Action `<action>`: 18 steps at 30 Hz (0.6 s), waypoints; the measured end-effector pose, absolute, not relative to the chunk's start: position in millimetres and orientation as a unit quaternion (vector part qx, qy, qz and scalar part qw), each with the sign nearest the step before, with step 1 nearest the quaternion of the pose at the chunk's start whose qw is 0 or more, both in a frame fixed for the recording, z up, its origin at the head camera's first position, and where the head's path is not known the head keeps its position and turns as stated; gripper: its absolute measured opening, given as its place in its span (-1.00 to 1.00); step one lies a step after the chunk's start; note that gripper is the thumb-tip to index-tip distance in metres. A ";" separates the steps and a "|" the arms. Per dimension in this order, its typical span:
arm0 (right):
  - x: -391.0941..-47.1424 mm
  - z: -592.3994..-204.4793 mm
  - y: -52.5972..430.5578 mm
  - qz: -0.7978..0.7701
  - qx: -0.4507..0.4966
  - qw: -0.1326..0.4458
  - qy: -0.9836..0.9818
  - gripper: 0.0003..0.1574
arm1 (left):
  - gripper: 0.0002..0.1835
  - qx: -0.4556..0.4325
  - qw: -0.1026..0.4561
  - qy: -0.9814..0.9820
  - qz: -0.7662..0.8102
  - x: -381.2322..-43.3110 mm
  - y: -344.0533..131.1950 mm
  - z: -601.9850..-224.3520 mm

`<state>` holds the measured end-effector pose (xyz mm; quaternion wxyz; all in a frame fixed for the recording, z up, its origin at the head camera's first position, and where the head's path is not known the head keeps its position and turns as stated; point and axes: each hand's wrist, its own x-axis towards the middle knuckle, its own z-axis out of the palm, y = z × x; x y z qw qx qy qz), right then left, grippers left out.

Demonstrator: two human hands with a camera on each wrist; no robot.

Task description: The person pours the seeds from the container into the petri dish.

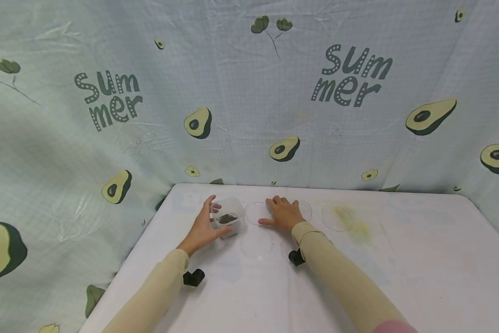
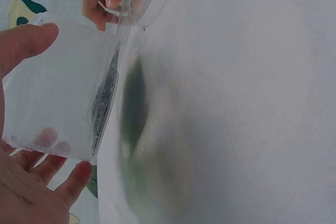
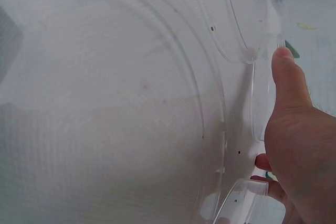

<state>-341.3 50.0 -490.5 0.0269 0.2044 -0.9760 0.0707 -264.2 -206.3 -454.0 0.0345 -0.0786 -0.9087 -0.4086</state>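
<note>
My left hand (image 1: 201, 230) grips a translucent plastic container (image 1: 234, 226), thumb on one side and fingers on the other. The container is tilted, and dark, fine grains (image 2: 105, 98) lie along its lower wall in the left wrist view. Just right of it lies a clear round dish (image 1: 253, 213) on the table. My right hand (image 1: 284, 213) is spread low over the dishes, its thumb (image 3: 290, 80) straight and its fingertips at the edge of that dish. Another clear dish (image 1: 306, 212) is partly hidden behind the right hand.
More clear round dishes lie on the white-covered table (image 1: 420, 259): a near dish (image 1: 257, 245), one partly under the right wrist, and a right-hand dish (image 1: 334, 219) beside a yellow-green patch (image 1: 359, 229). Behind the table hangs a printed curtain (image 1: 241, 92). Black wrist cameras sit under both sleeves.
</note>
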 end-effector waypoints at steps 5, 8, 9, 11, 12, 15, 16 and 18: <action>-339.9 -489.5 50.1 0.073 0.204 0.026 -0.976 0.06 | 0.05 -0.079 0.042 -0.906 -0.414 -265.7 -206.4 -453.1; -339.3 -488.3 50.2 0.074 0.205 0.023 -0.976 0.06 | 0.03 -0.077 0.045 -0.905 -0.415 -266.5 -206.5 -452.7; -339.1 -487.8 50.2 0.074 0.205 0.022 -0.976 0.06 | 0.03 -0.076 0.046 -0.905 -0.415 -266.5 -206.4 -452.3; -338.9 -486.9 50.1 0.073 0.205 0.021 -0.976 0.06 | 0.03 -0.076 0.046 -0.906 -0.414 -266.7 -206.0 -451.7; -338.7 -486.5 50.1 0.071 0.204 0.020 -0.976 0.06 | 0.02 -0.077 0.047 -0.906 -0.413 -266.9 -205.9 -451.5; -337.5 -484.7 50.2 0.071 0.204 0.019 -0.976 0.04 | 0.00 -0.079 0.047 -0.904 -0.418 -267.2 -205.3 -450.8; -336.8 -483.9 50.2 0.071 0.204 0.018 -0.976 0.04 | 0.00 -0.080 0.046 -0.903 -0.420 -267.2 -205.3 -450.5; -335.3 -482.1 50.2 0.072 0.203 0.016 -0.976 0.04 | -0.01 -0.080 0.045 -0.901 -0.424 -267.1 -205.3 -449.8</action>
